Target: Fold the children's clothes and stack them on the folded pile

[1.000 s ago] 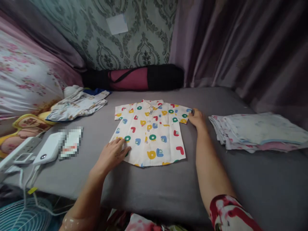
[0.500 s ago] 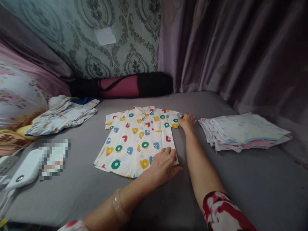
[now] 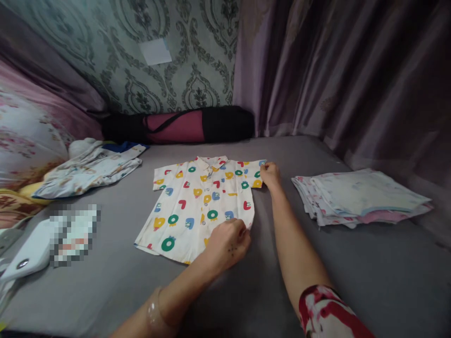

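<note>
A small white short-sleeved shirt [image 3: 197, 202] with a collar and colourful letter-like prints lies spread flat, front side up, on the grey bed sheet [image 3: 116, 281]. At its lower right corner my left hand [image 3: 230, 241] is closed, gripping the hem edge; the fingertips are partly hidden behind the hand. My right hand [image 3: 271, 174] pinches the end of the sleeve on the right between thumb and fingers. A clear bangle [image 3: 155, 312] is on my left wrist.
A stack of folded cloths [image 3: 366, 195] lies to the right. On the left are other clothes [image 3: 95, 169], a floral pillow [image 3: 28, 112] and a white device [image 3: 35, 249]. A black and maroon long bag [image 3: 176, 126] rests against the patterned wall, beside purple curtains [image 3: 282, 70].
My left hand has gone from lying over the lower right of the shirt to closing on its corner. My right fingers have drawn together on the sleeve end.
</note>
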`<state>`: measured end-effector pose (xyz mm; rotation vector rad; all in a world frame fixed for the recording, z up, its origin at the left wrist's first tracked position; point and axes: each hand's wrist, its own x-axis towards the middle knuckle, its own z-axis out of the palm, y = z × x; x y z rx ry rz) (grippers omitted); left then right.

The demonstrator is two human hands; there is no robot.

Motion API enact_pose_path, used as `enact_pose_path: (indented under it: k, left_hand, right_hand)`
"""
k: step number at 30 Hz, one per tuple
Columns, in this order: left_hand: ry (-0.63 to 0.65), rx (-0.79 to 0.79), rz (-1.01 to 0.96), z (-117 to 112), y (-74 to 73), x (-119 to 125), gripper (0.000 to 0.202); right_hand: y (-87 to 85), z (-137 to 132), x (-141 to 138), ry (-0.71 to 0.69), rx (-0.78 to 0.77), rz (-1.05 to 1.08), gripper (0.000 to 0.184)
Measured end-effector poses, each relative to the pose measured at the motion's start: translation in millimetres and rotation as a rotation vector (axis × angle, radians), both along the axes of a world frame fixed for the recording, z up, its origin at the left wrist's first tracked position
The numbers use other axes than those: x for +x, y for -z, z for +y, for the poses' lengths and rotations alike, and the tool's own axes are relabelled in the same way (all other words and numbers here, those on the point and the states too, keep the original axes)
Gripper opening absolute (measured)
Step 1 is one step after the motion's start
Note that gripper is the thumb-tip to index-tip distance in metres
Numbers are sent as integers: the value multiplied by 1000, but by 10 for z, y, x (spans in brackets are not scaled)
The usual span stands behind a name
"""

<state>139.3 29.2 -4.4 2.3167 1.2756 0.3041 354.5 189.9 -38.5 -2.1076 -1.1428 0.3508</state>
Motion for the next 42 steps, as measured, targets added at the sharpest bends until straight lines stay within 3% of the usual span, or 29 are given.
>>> enact_pose_path:
  k: [3,6,10,12,15,17,22,25,27,30,35,39,42]
  left_hand:
    - [-106,-86,-92,29,-100,-183,20]
    - [-173,-160,-149,34,-182,-341,23]
    - [-270,-229,-158,14,-189,-495,26]
    - [-312,-259,-156,-4,-147,-556,27]
    - [-342,-315,-164,-28,-64,-630,31]
    - [-351,-353,-179,-33,-15,-662,35]
    - [-366,-347,-166,-25,34,-665,50]
    - [-359,-390,-175,-36,41,-641,49]
    - [-347,-427,-188,-46,53,-626,47]
    - [-320,-444,-200,-50,77,-610,45]
    - [-285,-418,-145,-61,81,-605,44]
    - [-321,-124,-117,-94,83,-651,42]
    - [-156,180,-174,-83,125,-692,29]
  right_hand:
    - [-43,46,-109,2,100,181,23]
    - [-137,80,-286,-46,179,523,26]
    - [-247,61,-628,-148,235,766,30]
    - [-252,17,-811,-289,235,804,32]
    - [-216,-49,-991,-614,153,861,35]
    - [-193,-60,-995,-698,105,853,34]
    - [-130,39,-664,-412,175,707,36]
    - [-60,86,-489,-286,161,436,35]
    - [-16,76,-479,-311,122,203,36]
    - [38,4,-614,-487,48,-68,39]
    - [111,-150,-870,-675,-88,-333,47]
    - [78,-153,-919,-667,-126,-400,52]
    - [3,-43,-977,-675,-132,-438,55]
